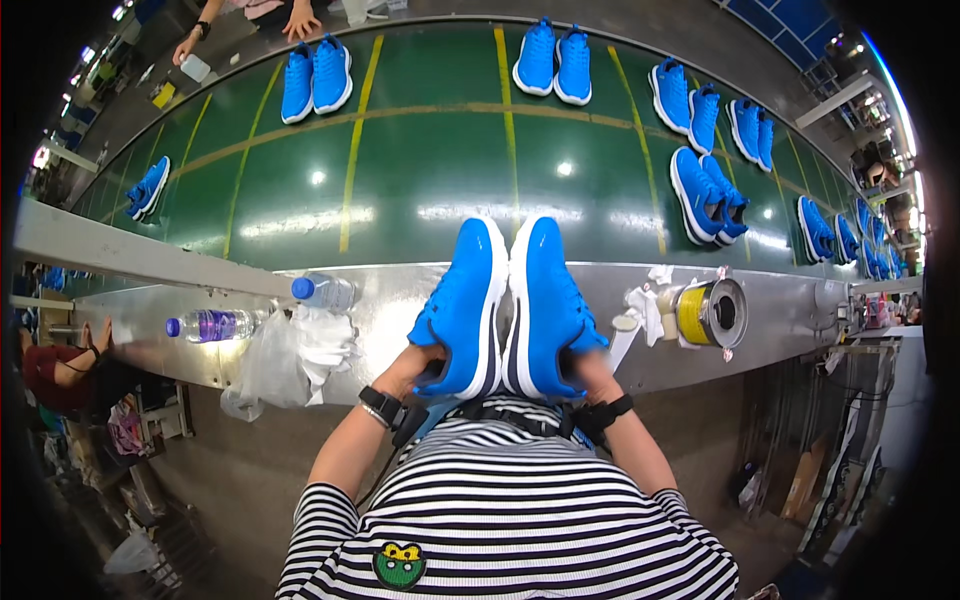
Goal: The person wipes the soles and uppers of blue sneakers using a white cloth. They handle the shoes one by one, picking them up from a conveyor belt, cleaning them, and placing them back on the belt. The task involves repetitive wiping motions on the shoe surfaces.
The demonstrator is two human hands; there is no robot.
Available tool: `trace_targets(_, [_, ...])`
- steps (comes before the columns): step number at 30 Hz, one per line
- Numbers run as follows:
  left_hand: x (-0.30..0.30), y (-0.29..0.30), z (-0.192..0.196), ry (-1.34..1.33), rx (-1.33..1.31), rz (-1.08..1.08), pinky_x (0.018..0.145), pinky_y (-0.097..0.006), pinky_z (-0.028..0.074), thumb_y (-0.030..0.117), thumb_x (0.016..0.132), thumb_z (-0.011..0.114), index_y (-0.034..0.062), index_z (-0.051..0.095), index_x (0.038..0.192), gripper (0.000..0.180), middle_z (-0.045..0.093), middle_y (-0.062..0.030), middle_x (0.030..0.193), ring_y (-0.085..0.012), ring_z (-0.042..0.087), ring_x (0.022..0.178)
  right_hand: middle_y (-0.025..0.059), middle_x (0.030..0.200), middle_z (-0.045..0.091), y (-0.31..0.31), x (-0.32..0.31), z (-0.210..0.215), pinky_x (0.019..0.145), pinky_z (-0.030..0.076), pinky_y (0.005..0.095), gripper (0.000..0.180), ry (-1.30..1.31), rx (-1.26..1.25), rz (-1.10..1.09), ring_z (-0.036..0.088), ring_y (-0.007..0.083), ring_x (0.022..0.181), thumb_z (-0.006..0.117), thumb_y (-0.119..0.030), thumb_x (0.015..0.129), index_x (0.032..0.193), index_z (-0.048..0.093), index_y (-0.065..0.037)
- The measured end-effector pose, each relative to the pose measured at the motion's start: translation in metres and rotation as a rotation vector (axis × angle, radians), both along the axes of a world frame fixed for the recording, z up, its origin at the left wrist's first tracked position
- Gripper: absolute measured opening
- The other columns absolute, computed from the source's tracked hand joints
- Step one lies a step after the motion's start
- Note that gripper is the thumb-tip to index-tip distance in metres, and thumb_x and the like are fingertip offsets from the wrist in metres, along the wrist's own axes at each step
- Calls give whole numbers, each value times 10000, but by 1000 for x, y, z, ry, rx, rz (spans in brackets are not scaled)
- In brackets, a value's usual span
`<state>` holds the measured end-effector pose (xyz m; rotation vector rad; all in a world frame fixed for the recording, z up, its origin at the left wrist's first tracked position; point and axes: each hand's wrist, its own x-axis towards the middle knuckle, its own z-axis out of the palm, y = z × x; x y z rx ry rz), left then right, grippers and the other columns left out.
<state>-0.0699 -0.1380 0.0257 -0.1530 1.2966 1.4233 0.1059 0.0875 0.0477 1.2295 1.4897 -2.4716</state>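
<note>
Well, in the head view I see a worker by a long metal ledge [392, 322]. The left hand [408, 368] is tucked into the mouth of one blue shoe [462, 305] and grips it. The right hand [595, 372] grips its mate [547, 300] the same way. The fingers are hidden inside. Both shoes are up in front of the striped shirt [545, 480], side by side, toes toward the green belt [430, 165].

The belt is smooth and shiny, with yellow lines across it and bright spots of light. More blue shoes sit on it, mostly to the right. On the ledge's left are two bottles [325, 293] and a crumpled plastic bag [272, 360]. On its right is a round can [690, 318] beside white scraps. A pale bar [150, 252] slants in from the left.

Over the belt, a co-worker's hand [302, 18] is at the far edge. The floor [250, 450] is dull brown.
</note>
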Motion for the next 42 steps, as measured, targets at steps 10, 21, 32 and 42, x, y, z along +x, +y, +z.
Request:
trace_targets(10, [-4,-14,1,449,118,-86,908,-287,394,83,812,549,35,377,1289,510,532,-81,1121,-172,503,1028,59,1044,575,10,15,-33,854,409,280,311,179,291,71,526,160,967,521,-139,853,1148,519,-38])
trace_targets(21, [9,-9,22,1477,-276,-137,909,-405,335,-34,525,554,99,344,1325,838,378,-207,1115,-368,406,1024,180,1079,421,7,16,-6,960,319,355,744,141,1134,126,422,337,1048,483,43,594,1315,361,-94])
trace_targets(32, [16,-24,-8,919,-64,-98,922,-321,347,-7,691,575,114,281,1369,749,428,-157,1116,-265,438,1052,169,1090,421,2,9,4,941,326,339,698,155,1040,139,418,309,1047,475,46,623,1301,394,-101])
trace_targets(42, [28,-20,-23,756,-78,-63,882,-370,381,140,735,621,42,275,1350,712,460,-219,1126,-297,476,1031,175,1056,416,-16,-3,-3,909,352,349,678,16,1072,121,426,309,1007,560,-2,642,1293,408,-120])
